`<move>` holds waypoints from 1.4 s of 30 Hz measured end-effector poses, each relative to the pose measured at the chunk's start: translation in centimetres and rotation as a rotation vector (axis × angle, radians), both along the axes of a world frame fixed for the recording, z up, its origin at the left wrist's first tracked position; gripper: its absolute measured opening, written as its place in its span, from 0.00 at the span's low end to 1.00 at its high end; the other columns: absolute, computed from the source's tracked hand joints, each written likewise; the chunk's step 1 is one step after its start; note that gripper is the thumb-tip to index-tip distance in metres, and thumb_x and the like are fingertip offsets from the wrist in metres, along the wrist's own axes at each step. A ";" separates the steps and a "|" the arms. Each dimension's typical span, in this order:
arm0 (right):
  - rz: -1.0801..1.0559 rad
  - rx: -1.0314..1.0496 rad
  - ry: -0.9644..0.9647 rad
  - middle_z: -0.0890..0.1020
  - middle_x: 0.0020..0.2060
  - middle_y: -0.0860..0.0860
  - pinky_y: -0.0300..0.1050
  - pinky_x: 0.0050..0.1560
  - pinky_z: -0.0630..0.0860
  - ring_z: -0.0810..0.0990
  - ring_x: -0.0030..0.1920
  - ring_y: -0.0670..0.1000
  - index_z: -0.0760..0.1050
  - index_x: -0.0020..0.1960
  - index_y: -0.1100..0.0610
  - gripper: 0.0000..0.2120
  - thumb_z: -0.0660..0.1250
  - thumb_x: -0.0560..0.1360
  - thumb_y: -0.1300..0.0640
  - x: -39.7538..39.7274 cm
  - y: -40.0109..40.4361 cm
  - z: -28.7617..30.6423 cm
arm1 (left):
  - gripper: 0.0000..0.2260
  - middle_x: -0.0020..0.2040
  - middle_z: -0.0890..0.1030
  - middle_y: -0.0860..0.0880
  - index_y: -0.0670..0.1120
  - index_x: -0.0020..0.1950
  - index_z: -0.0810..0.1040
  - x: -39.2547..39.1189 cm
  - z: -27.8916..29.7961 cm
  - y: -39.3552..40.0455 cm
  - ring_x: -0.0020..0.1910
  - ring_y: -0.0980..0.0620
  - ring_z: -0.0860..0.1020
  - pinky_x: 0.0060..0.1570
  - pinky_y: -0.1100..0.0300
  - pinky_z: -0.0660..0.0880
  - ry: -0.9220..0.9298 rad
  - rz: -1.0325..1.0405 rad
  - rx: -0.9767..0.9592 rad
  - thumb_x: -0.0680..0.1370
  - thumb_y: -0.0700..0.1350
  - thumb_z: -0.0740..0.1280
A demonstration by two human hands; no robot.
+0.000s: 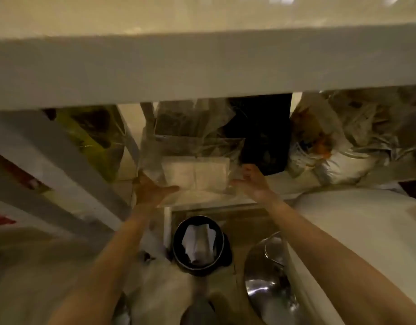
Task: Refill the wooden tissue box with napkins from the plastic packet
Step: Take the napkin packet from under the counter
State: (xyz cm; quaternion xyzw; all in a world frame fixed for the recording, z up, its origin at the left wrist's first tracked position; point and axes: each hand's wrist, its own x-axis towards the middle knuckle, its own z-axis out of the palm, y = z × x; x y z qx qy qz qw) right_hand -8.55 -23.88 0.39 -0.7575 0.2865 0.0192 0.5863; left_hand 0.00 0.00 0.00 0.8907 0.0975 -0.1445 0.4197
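- At mid-frame, the clear plastic packet (192, 160) holds a white stack of napkins (196, 172).
- Left hand (153, 191) grips its lower left corner.
- Right hand (254, 184) pinches its right edge.
- Below, a black bin (200, 245) sits.

Light: dim, warm yellowish cast throughout.
Brightest areas: streaked highlights at the top right corner.
Glare: sharp reflections on the metal bowl (268, 282) and on the clear plastic packet (192, 148).
Shadows: a black patch beneath the white surface (202, 66).
Blur: motion smear everywhere; edges soft.
Distortion: wide-angle bending, forearms stretched towards the lower corners.
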 end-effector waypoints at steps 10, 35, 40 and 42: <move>-0.067 0.047 -0.025 0.75 0.40 0.53 0.25 0.25 0.70 0.73 0.36 0.45 0.72 0.57 0.64 0.20 0.73 0.67 0.67 3.3 0.4 -3.7 | 0.48 0.61 0.78 0.44 0.45 0.65 0.70 5.9 -6.2 0.3 0.56 0.43 0.79 0.60 0.45 0.74 0.152 0.196 -0.378 0.46 0.50 0.80; 0.255 -0.123 -0.023 0.79 0.36 0.51 0.27 0.37 0.74 0.79 0.35 0.37 0.76 0.47 0.74 0.15 0.75 0.64 0.67 -15.8 -5.5 22.9 | 0.07 0.36 0.82 0.53 0.47 0.35 0.80 -14.0 23.1 0.9 0.42 0.54 0.78 0.39 0.65 0.71 0.115 -0.354 -0.354 0.63 0.42 0.77; 0.363 -0.135 -0.040 0.84 0.43 0.50 0.34 0.45 0.78 0.83 0.41 0.42 0.81 0.49 0.59 0.13 0.75 0.65 0.63 -18.2 -6.3 30.0 | 0.10 0.26 0.81 0.57 0.49 0.27 0.77 -15.7 29.4 1.2 0.32 0.56 0.79 0.38 0.62 0.72 0.027 -0.507 -0.324 0.63 0.46 0.77; 0.370 -0.130 -0.060 0.84 0.43 0.48 0.27 0.40 0.76 0.83 0.39 0.38 0.80 0.51 0.58 0.14 0.74 0.66 0.63 -18.8 -6.5 32.5 | 0.08 0.25 0.82 0.57 0.43 0.33 0.75 -16.5 32.0 0.9 0.29 0.62 0.80 0.36 0.66 0.73 0.004 -0.527 -0.417 0.68 0.38 0.73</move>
